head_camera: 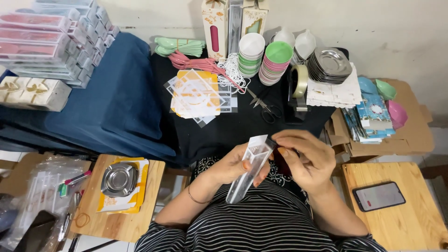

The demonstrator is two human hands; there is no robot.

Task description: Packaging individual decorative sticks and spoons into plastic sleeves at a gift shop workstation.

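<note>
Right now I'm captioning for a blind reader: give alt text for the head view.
Both hands, left hand and right hand, hold a flat clear-windowed box above a striped lap. Ahead, a black table bears scissors, stacked bowls and a tape dispenser.

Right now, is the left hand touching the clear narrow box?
Touching. The head view shows the left hand with its thumb and fingers wrapped around the clear narrow box.

The person wears a black garment with thin white horizontal stripes (261, 224) across the torso and upper arms — the sleeves end above the elbows. Below the collar area sits a black panel with a small white print (207, 163). A thin bracelet (193, 198) circles the left wrist. The fingernails (246, 164) carry orange polish — visible on both hands.
</note>
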